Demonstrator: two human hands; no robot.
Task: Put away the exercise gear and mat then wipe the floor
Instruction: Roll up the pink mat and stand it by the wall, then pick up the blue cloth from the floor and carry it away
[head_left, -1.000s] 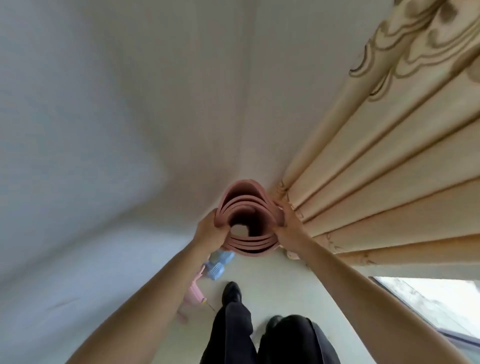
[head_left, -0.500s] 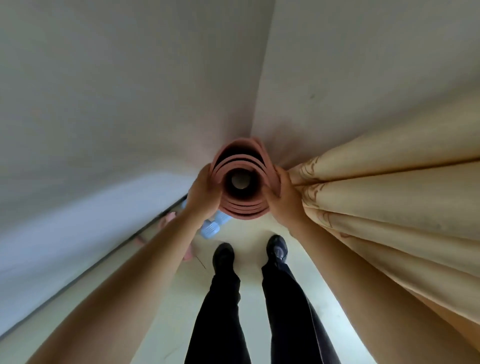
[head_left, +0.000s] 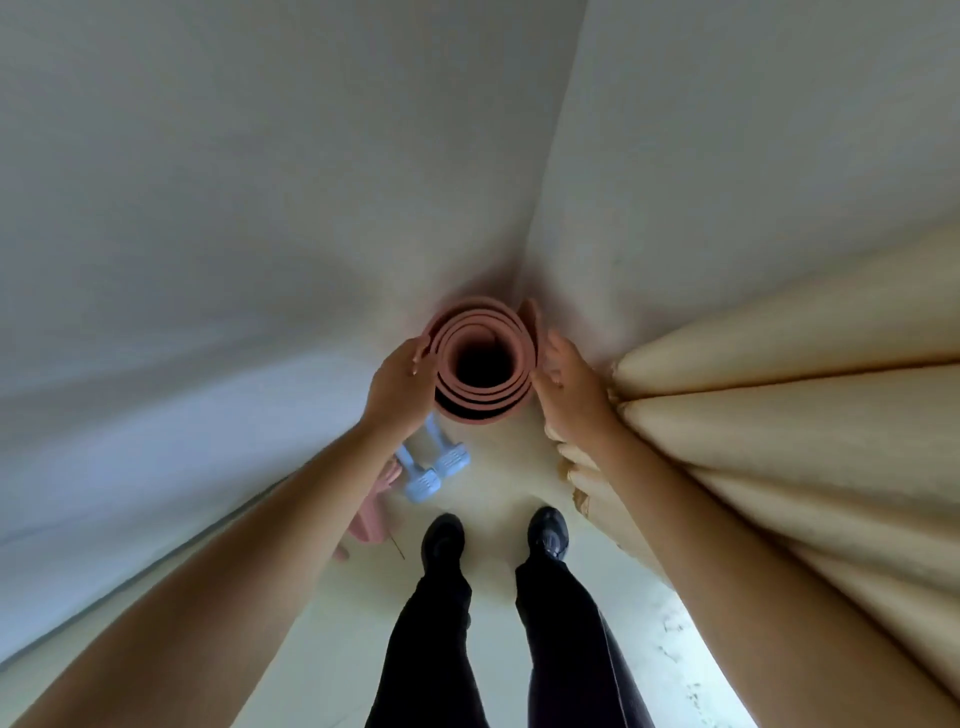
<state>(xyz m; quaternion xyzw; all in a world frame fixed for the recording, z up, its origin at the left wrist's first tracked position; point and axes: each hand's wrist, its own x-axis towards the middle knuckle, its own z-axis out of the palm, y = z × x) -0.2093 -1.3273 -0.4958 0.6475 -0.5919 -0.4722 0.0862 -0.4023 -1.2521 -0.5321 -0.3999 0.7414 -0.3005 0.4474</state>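
The pink exercise mat is rolled up and stands on end in the corner of the room, and I look down into its hollow core. My left hand holds the roll's left side with its fingers curved along the rim. Relaxed fingers of my right hand lie beside the right side, at the mat's loose outer flap; I cannot tell whether they touch it. Two light blue dumbbells lie on the floor just left of the roll, partly under my left wrist.
A pink piece of gear lies against the left wall, mostly hidden by my forearm. A beige curtain hangs close on the right. Two white walls meet behind the mat. My black shoes stand on the pale floor.
The mat has gone down into the corner and now stands lower and rounder. My right hand has loosened from its side, and my view has tilted further down.
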